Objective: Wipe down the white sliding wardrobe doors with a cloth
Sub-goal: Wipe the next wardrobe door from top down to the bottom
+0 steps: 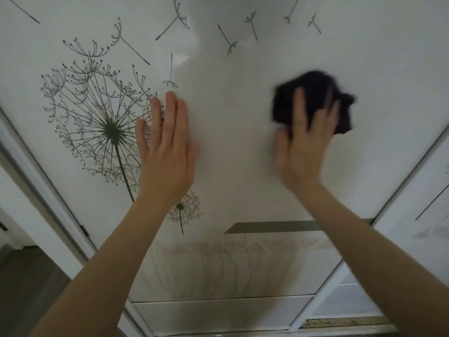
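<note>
White sliding wardrobe door (pixel 230 122), glossy and smooth, with fine grey-green line drawings all over it, and both hands are up on it. The left hand (pixel 167 147) lies flat on the panel, fingers straight and close together, its fingertips just beside the big spidery dandelion print (pixel 109 127). Well apart from it, across bare white, the right hand (pixel 306 144) presses a dark, crumpled soft cloth (pixel 313 93) against the surface, fingers spread wide. The cloth bunches out beyond the fingertips and off to that hand's outer side. Hand and cloth are both smeared with blur, so I'd say it's mid-stroke.

Here's the worry: that cloth looks pinned rather than gripped, and on a slick panel it could slide out and drop. The bracing palm may leave prints on the gloss. Lean too hard and a sliding door could shift on its track. Beyond the right hand runs a thin pale metal frame edge (pixel 401 183), and a fast swipe could rap the knuckles there.
</note>
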